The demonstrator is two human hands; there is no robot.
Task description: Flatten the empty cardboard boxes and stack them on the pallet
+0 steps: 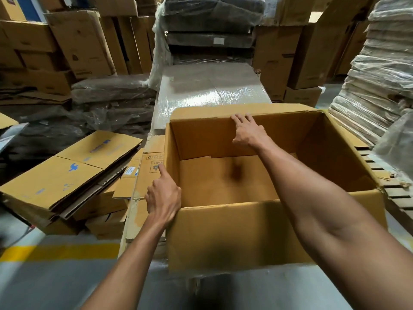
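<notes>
A large open cardboard box [234,238] stands upright in front of me, its top open and its inside empty. My right hand [249,133] reaches across the opening and rests with straight fingers on the far wall's top edge. My left hand [163,195] sits at the box's near left corner, its thumb lying along the outside of the left wall and its fingers curled over the rim. A pile of flattened boxes [67,177] lies to the left. A wooden pallet [400,198] shows at the right, behind the box.
Shrink-wrapped flat cardboard [210,90] lies straight ahead beyond the box. Wrapped bundles [380,74] rise at the right. Stacked cartons [82,41] fill the back left. A yellow floor line [62,251] runs across the grey floor at lower left.
</notes>
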